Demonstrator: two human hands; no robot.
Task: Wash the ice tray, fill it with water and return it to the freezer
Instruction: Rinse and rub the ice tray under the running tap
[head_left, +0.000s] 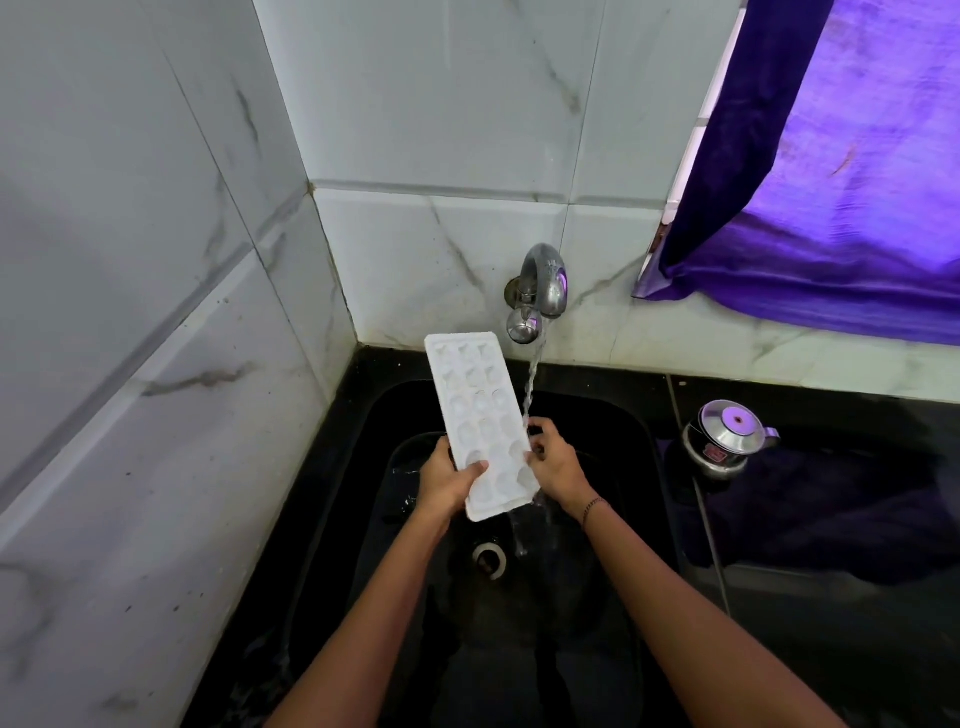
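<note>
Ice tray under the running tap. The white ice tray (480, 423) was held above the black sink (597, 415), tilted, its far end raised toward the wall and its compartments facing up. The left hand (447, 480) gripped the tray's near left edge, thumb laid across the upper face. The right hand (553, 462) held the right long edge with curled fingers, directly beneath the stream (532, 384). Water fell from the metal tap (540, 291) past the tray's right side and ran off toward the drain (489, 558). Surroundings: marbled wall tiles (156, 260), a purple curtain (831, 156), and, on the dark counter (805, 395) to the right, a steel pot (727, 436).
</note>
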